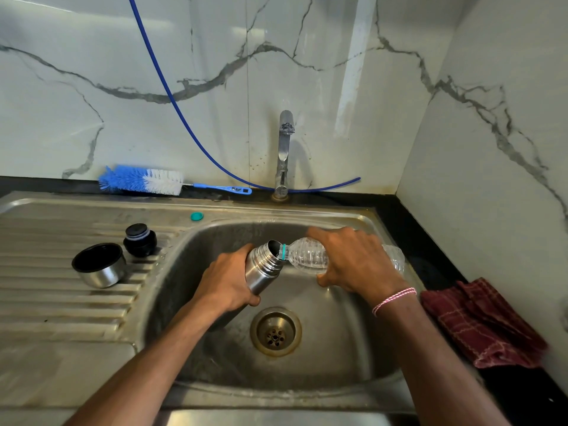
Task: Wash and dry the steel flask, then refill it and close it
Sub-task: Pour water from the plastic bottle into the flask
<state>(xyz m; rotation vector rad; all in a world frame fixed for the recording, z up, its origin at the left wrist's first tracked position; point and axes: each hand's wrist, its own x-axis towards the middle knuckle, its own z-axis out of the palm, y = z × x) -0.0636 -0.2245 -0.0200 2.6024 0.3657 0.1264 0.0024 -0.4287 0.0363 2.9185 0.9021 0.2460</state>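
The left hand (pixel 227 281) covers the lower body of the brushed-steel cylindrical flask (pixel 264 272), and the right hand (pixel 353 259) hides the middle of the clear ribbed plastic bottle (pixel 307 256). Whether water passes between their mouths cannot be told. The thin blue tube (pixel 172 96) is cut off by the top edge.

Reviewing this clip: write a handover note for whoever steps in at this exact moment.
Left hand grips the steel flask, open and tilted over the sink.
Right hand grips a plastic bottle, tipped with its mouth at the flask's opening.
Stopper and cup lid stand on the draining board. The cloth lies right of the sink.
Done: refill started; washing and drying cannot be checked.
Left: finish pouring, fit the stopper, then the cup lid.
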